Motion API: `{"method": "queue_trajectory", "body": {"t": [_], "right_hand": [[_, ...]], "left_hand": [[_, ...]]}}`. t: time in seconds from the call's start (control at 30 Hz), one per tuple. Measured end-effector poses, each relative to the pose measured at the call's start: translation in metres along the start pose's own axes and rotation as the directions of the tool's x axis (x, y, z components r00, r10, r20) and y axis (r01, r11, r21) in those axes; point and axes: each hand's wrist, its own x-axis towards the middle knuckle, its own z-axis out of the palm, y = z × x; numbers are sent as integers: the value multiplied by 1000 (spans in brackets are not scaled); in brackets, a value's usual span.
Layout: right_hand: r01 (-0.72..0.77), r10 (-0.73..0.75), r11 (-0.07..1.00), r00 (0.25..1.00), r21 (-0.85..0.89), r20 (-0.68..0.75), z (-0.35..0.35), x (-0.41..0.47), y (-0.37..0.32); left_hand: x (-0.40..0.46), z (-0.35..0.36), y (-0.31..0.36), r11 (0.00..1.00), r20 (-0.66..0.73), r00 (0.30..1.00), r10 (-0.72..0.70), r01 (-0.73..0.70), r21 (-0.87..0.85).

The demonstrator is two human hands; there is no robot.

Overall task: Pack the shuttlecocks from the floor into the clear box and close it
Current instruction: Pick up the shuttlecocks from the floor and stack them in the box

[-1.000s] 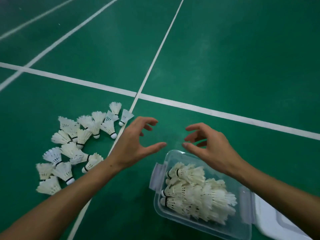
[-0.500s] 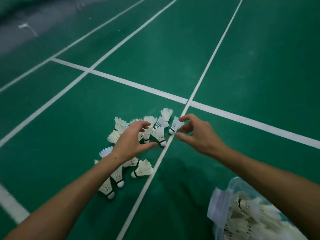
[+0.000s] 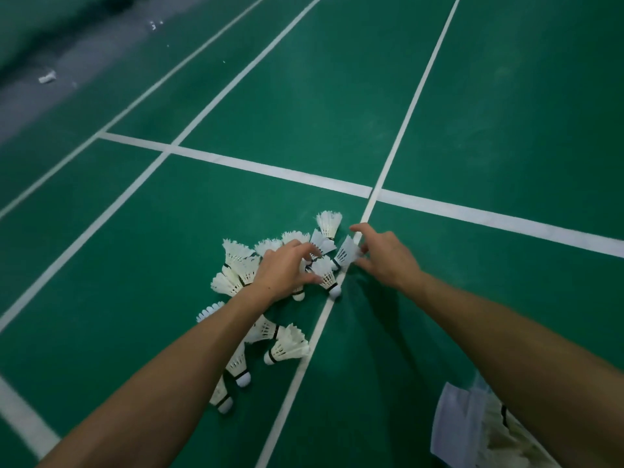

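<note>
The left hand [image 3: 287, 270] is spreading curled fingers over the shuttlecock pile [image 3: 256, 285] on the floor [image 3: 135, 265]; the right hand [image 3: 381, 255] is pinching one shuttlecock [image 3: 345, 253]. Risk: crushed feathers, or drops before reaching the clear box [image 3: 452, 430] at lower right.

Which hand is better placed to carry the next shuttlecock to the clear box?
Right hand: it already pinches a white feather shuttlecock, and the clear plastic box lies under that forearm. The left hand reaches into the pile.

left hand [image 3: 283, 270] curled, right hand [image 3: 385, 253] pinching
</note>
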Motion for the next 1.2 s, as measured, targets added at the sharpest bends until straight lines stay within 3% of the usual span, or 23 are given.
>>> {"method": "queue_trajectory", "body": {"t": [0.1, 0.23, 0.43, 0.57, 0.77, 0.97, 1.2], "right_hand": [[16, -16, 1000, 1000, -14, 15, 1, -5, 4], [64, -65, 997, 998, 39, 25, -12, -25, 8], [90, -78, 981, 994, 170, -79, -77, -87, 24], [68, -34, 973, 987, 220, -156, -136, -154, 37], [-71, 149, 949, 960, 307, -237, -184, -280, 65], [-134, 250, 909, 933, 394, -260, -179, -356, 83], [-216, 321, 913, 903, 346, -284, -160, -406, 84]], "left_hand": [[0, 12, 7, 993, 74, 997, -8, 16, -116], [-7, 16, 16, 968, 66, 998, 3, 14, -251], [-28, -24, 80, 931, -26, 985, 171, -170, -323], [-48, -54, 138, 894, -113, 938, 329, -348, -282], [-82, -63, 222, 758, -154, 791, 592, -612, -226], [-101, -39, 269, 699, -61, 724, 687, -682, -216], [-120, -18, 288, 667, 11, 672, 740, -733, -136]]}}
